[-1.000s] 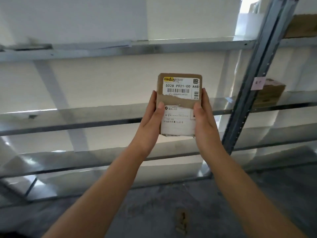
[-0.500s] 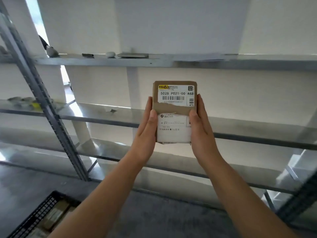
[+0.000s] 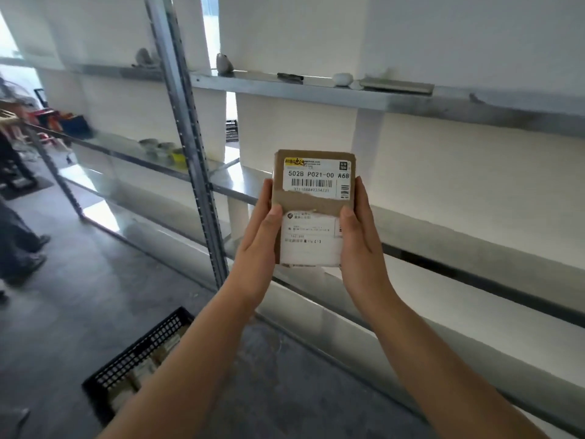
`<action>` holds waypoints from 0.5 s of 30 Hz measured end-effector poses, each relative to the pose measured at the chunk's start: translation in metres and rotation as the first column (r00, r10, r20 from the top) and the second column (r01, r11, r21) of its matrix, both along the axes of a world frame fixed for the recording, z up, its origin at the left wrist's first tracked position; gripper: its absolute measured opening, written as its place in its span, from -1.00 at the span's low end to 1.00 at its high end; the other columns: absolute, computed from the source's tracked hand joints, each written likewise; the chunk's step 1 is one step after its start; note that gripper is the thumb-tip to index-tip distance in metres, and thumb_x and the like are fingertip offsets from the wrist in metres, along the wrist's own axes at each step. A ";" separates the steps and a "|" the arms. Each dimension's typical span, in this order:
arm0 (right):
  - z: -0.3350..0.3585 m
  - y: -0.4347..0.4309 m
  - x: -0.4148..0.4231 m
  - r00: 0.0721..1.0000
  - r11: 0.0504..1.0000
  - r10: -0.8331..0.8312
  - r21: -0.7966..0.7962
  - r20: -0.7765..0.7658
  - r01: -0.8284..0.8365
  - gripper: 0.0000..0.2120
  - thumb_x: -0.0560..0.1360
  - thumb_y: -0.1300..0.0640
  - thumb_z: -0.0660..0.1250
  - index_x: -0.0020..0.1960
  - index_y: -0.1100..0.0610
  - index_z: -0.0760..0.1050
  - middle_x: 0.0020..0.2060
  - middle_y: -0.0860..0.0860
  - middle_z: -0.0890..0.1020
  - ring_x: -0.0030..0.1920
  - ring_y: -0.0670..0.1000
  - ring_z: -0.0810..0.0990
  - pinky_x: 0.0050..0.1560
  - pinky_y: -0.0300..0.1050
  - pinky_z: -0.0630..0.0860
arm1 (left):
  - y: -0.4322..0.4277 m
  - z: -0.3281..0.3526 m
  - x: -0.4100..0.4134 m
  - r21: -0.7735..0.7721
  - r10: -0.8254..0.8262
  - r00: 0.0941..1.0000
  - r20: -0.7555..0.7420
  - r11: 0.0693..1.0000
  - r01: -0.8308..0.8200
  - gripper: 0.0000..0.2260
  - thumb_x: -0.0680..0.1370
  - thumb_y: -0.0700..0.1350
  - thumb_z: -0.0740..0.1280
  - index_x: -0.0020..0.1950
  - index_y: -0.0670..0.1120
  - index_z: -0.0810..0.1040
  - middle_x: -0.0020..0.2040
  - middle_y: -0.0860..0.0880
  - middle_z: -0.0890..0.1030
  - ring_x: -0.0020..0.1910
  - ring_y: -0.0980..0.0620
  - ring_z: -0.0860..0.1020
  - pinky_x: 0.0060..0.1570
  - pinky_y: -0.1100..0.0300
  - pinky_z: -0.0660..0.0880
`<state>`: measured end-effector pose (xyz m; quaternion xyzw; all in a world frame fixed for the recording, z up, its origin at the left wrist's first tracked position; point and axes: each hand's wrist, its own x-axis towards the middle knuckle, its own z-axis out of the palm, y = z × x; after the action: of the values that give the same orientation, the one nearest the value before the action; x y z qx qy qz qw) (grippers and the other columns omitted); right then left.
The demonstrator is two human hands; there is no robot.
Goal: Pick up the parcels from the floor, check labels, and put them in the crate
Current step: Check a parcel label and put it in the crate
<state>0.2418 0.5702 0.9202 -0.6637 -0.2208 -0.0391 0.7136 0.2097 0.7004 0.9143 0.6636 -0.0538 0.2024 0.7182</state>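
Note:
A small brown cardboard parcel (image 3: 313,204) with white labels, the top one reading "502B P021-00 A68", is held upright at chest height in front of me. My left hand (image 3: 258,245) grips its left edge, thumb on the label face. My right hand (image 3: 359,245) grips the right edge the same way. A black perforated crate (image 3: 126,359) sits on the floor at lower left, partly hidden by my left forearm, with several parcels inside.
Metal shelving (image 3: 190,147) runs along the white wall behind the parcel, with small items on its upper shelves. Grey concrete floor lies below. A person's legs and shoes (image 3: 22,248) stand at the far left, with clutter beyond.
My view has swung left along the shelving while both hands keep the parcel held up. The crate has come further into view at lower left.

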 end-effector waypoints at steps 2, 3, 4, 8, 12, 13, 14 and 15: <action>-0.006 0.029 0.019 0.996 0.996 0.091 0.006 -0.001 -0.091 -0.55 0.64 0.07 -0.04 0.51 -0.10 0.00 0.21 -0.40 0.29 0.00 -0.59 0.37 -0.12 -0.62 0.38 | 0.022 0.000 0.005 0.002 0.087 0.996 0.003 0.996 -0.087 -0.54 0.63 0.03 0.06 0.54 0.11 0.09 0.41 0.02 0.44 0.33 0.08 0.46 0.29 0.03 0.46; -0.008 0.043 0.027 0.991 0.991 0.136 0.013 -0.009 -0.136 -0.56 0.64 0.06 -0.03 0.51 -0.10 0.02 0.24 -0.35 0.30 0.03 -0.56 0.37 -0.09 -0.60 0.40 | 0.033 -0.001 0.007 -0.007 0.135 0.991 -0.004 0.991 -0.135 -0.56 0.66 -0.01 0.04 0.55 0.10 0.09 0.40 0.01 0.45 0.31 0.09 0.48 0.27 0.09 0.47; -0.010 0.056 0.035 0.985 0.985 0.173 0.021 -0.010 -0.173 -0.56 0.64 0.06 -0.03 0.50 -0.10 0.03 0.25 -0.33 0.31 0.06 -0.52 0.38 -0.07 -0.58 0.42 | 0.043 -0.001 0.009 -0.024 0.179 0.984 -0.011 0.984 -0.179 -0.57 0.66 -0.04 0.03 0.55 0.09 0.09 0.39 0.00 0.46 0.29 0.09 0.49 0.25 0.13 0.48; -0.012 0.104 0.069 0.945 0.944 0.326 0.039 0.020 -0.326 -0.58 0.64 0.08 -0.01 0.45 -0.18 0.04 0.21 -0.31 0.37 0.10 -0.42 0.44 -0.04 -0.50 0.48 | 0.077 -0.003 0.023 -0.005 0.345 0.939 -0.017 0.939 -0.345 -0.58 0.66 -0.04 0.00 0.54 0.10 0.12 0.38 0.01 0.46 0.30 0.08 0.49 0.25 0.14 0.47; -0.014 0.148 0.097 0.891 0.890 0.449 0.056 0.062 -0.453 -0.61 0.63 0.01 0.03 0.40 -0.24 0.02 0.40 -0.14 0.34 0.23 -0.29 0.45 0.10 -0.38 0.49 | 0.107 -0.004 0.038 0.019 0.504 0.864 -0.018 0.864 -0.503 -0.50 0.58 0.06 0.06 0.54 0.08 0.13 0.38 0.02 0.46 0.31 0.09 0.48 0.29 0.03 0.46; -0.016 0.158 0.101 0.877 0.876 0.475 0.052 0.071 -0.479 -0.57 0.60 -0.06 0.05 0.43 -0.21 0.04 0.42 -0.09 0.34 0.28 -0.19 0.45 0.16 -0.26 0.51 | 0.114 -0.005 0.039 0.021 0.539 0.842 -0.025 0.842 -0.539 -0.49 0.57 0.06 0.06 0.53 0.07 0.14 0.38 0.02 0.47 0.30 0.08 0.48 0.29 0.00 0.46; -0.018 0.168 0.105 0.863 0.863 0.498 0.042 0.085 -0.503 -0.53 0.56 -0.10 0.06 0.45 -0.19 0.06 0.41 -0.07 0.36 0.30 -0.14 0.45 0.18 -0.17 0.51 | 0.120 -0.006 0.039 0.036 0.572 0.820 -0.022 0.820 -0.571 -0.49 0.57 0.06 0.05 0.53 0.06 0.15 0.37 0.00 0.47 0.30 0.07 0.48 0.29 -0.02 0.45; -0.021 0.177 0.107 0.846 0.848 0.525 0.022 0.096 -0.529 -0.52 0.55 -0.10 0.05 0.45 -0.18 0.07 0.38 -0.10 0.38 0.30 -0.15 0.44 0.18 -0.16 0.52 | 0.126 -0.007 0.038 0.055 0.605 0.796 -0.019 0.796 -0.603 -0.50 0.57 0.04 0.04 0.53 0.05 0.16 0.37 -0.01 0.47 0.30 0.06 0.48 0.29 -0.03 0.45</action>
<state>0.3493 0.7477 0.8997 -0.5580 -0.4239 0.1242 0.7025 0.2478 0.8265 0.9070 0.6660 0.1690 0.4075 0.6015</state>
